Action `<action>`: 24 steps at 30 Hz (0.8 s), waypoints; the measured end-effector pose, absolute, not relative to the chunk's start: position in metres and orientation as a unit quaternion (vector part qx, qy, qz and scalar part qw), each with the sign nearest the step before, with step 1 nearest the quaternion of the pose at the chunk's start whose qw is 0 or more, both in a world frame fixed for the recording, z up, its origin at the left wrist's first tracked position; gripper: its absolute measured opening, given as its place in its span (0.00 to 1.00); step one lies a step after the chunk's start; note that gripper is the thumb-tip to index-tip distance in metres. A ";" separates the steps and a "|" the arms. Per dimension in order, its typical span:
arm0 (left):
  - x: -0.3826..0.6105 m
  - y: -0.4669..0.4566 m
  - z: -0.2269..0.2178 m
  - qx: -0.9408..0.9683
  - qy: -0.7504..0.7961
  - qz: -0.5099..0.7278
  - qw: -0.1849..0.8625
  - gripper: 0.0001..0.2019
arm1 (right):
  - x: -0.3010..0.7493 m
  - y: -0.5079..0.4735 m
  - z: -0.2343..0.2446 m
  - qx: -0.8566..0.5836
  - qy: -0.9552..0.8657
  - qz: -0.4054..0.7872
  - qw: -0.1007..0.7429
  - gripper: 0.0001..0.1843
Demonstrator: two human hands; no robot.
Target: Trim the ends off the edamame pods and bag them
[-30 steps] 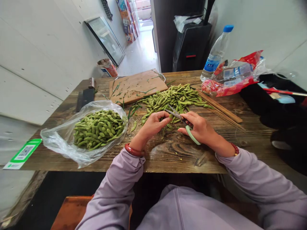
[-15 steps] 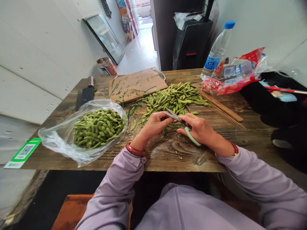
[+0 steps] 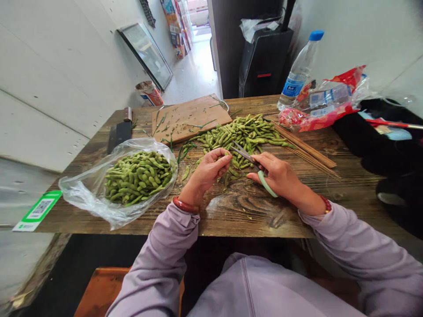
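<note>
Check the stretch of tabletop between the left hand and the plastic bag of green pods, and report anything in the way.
Nothing visible blocks it: between the left hand and the plastic bag, a loose pod lies low on the wooden table, with no upright thing there.

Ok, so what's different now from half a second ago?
The left hand has drawn back leftward, its fingertips coming away from the blades of the scissors. The right hand keeps its grip on them. The bag, pod pile and board stayed put.
</note>
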State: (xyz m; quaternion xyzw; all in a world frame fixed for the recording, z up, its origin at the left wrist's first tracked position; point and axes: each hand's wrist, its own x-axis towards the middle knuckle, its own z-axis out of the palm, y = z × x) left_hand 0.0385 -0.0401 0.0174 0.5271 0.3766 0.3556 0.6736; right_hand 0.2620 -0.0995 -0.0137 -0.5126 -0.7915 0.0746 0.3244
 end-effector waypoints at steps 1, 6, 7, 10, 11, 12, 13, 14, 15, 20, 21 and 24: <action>0.038 -0.039 0.017 0.510 0.373 0.363 0.685 0.16 | 0.262 -0.099 -0.013 -0.513 -0.789 0.076 0.329 0.22; 0.038 -0.036 0.015 0.469 0.350 0.380 0.716 0.18 | 0.260 -0.100 -0.012 -0.502 -0.795 0.084 0.329 0.24; 0.038 -0.036 0.015 0.470 0.347 0.379 0.718 0.18 | 0.260 -0.100 -0.012 -0.501 -0.797 0.086 0.325 0.25; 0.040 -0.039 0.014 0.482 0.343 0.371 0.715 0.18 | 0.259 -0.100 -0.012 -0.501 -0.799 0.088 0.320 0.25; 0.041 -0.040 0.014 0.489 0.345 0.368 0.712 0.18 | 0.258 -0.100 -0.012 -0.501 -0.799 0.089 0.321 0.24; 0.042 -0.041 0.014 0.497 0.348 0.364 0.707 0.17 | 0.258 -0.100 -0.012 -0.500 -0.799 0.090 0.323 0.24; 0.042 -0.041 0.014 0.504 0.351 0.361 0.702 0.17 | 0.258 -0.100 -0.012 -0.499 -0.798 0.090 0.325 0.24; 0.043 -0.042 0.014 0.511 0.355 0.359 0.696 0.17 | 0.258 -0.101 -0.012 -0.498 -0.798 0.090 0.326 0.24; 0.044 -0.042 0.014 0.516 0.359 0.358 0.690 0.17 | 0.258 -0.101 -0.012 -0.497 -0.798 0.089 0.328 0.24; 0.044 -0.043 0.014 0.527 0.362 0.347 0.686 0.16 | 0.259 -0.102 -0.012 -0.487 -0.805 0.075 0.330 0.21; 0.044 -0.043 0.014 0.528 0.362 0.345 0.686 0.16 | 0.259 -0.102 -0.013 -0.487 -0.806 0.070 0.329 0.20; 0.044 -0.043 0.014 0.521 0.368 0.353 0.684 0.16 | 0.260 -0.102 -0.014 -0.489 -0.809 0.057 0.322 0.20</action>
